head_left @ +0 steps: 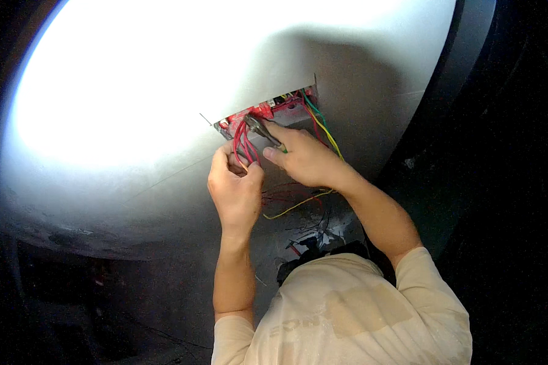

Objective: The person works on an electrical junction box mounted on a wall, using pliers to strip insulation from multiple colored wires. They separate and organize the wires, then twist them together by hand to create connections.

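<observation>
Smooth pale-grey wall (170, 182): glaring white, upper left
Broad soft-edged grey shadow (362, 67): wall's upper right
Dim dark-grey floor (170, 298): lower left

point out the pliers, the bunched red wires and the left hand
pliers (259, 128): head view, on the metal end
bunched red wires (246, 146): head view, midway along the bunch
left hand (235, 188): head view, on its back

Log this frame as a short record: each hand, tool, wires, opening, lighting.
left hand: pinching a bunch of red wires
right hand: gripping pliers
pliers head: at the upper part of the red wires; bite on them cannot be made out
opening: long, slanted in the picture, set in a pale wall
other wires: yellow wire and green wire at the opening's right end
lighting: strong glare at upper left, dark surroundings
</observation>
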{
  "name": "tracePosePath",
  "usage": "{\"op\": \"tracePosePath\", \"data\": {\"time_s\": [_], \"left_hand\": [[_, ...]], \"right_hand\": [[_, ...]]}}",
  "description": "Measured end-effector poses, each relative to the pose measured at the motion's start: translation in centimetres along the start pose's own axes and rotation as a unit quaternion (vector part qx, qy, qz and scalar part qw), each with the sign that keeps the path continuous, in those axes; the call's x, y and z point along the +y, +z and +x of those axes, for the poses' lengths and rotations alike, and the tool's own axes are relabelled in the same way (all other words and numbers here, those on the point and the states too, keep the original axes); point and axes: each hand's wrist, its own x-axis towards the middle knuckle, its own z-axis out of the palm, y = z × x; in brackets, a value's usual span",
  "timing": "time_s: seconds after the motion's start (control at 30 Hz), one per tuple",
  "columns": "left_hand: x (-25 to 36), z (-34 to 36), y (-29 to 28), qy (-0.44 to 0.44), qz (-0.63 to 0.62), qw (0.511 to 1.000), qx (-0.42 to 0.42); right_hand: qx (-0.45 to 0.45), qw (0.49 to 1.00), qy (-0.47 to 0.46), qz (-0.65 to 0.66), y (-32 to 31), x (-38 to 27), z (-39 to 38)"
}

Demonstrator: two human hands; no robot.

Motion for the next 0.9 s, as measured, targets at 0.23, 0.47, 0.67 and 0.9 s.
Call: {"op": "tracePosePath", "data": {"time_s": [0.23,0.47,0.67,0.9], "left_hand": [[0.6,-0.3,-0.5,-0.024,0.057,0.997,-0.037],[0.1,0.5,-2.6,-0.139,-0.124,0.978,-0.097],[-0.8,0.7,-2.9,0.192,0.222,0.947,-0.127],[0.0,0.8,-2.9,-0.118,-0.080,0.984,-0.104]], "right_hand": [[-0.027,0.996,0.031,0.075,-1.0,-0.9,-0.4],[-0.007,0.999,-0.008,0.036,-0.3,0.9,-0.1],[0.019,0.999,0.006,-0.046,0.0,-1.4,-0.9],[0.026,0.994,0.001,-0.106,0.3,-1.1,-0.8]]}}
